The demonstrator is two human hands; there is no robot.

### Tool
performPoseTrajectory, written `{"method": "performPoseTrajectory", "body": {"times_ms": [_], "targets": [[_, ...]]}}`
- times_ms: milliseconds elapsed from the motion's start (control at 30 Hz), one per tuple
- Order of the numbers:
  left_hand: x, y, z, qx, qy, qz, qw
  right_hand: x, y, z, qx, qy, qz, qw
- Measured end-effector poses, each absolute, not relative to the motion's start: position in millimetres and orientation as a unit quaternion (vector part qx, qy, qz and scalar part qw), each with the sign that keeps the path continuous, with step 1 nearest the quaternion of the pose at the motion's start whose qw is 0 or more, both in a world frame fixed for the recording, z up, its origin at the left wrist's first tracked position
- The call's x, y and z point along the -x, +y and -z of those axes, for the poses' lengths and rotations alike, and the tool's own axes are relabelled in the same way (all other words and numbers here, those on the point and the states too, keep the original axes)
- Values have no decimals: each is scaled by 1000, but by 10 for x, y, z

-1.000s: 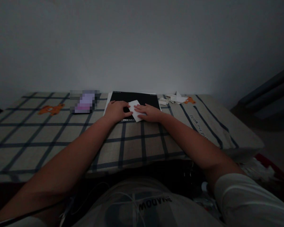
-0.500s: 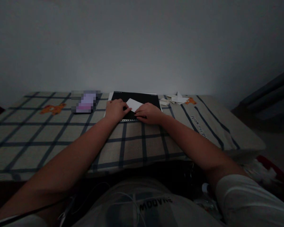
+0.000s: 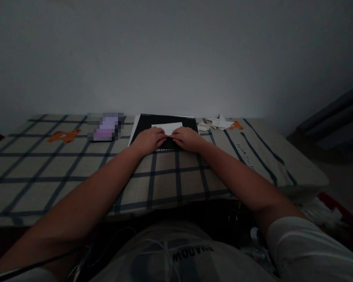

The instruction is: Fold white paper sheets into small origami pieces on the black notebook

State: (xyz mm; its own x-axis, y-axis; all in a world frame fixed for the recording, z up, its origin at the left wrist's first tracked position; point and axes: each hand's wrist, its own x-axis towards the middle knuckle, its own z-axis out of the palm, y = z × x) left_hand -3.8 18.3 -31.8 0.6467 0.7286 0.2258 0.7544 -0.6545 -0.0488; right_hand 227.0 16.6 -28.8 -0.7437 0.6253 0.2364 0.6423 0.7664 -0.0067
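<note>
Dimly lit — checked tablecloth (image 3: 170, 184) under a plain wall (image 3: 176, 55).

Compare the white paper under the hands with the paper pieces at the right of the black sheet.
The white paper is one flat piece lying on the black sheet; the paper pieces are several folded bits heaped on the checked cloth. The left hand and right hand press the white paper; no hand touches the paper pieces. Both look white.
</note>
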Motion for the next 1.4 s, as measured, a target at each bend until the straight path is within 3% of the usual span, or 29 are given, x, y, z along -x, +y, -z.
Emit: {"method": "performPoseTrajectory", "body": {"times_ms": [833, 1400], "targets": [[7, 151, 333, 905, -399, 72, 130, -2216, 155, 194, 421, -902, 89, 15], [-27, 97, 286, 899, -412, 47, 144, -2271, 150, 146, 428, -899, 95, 7]]}}
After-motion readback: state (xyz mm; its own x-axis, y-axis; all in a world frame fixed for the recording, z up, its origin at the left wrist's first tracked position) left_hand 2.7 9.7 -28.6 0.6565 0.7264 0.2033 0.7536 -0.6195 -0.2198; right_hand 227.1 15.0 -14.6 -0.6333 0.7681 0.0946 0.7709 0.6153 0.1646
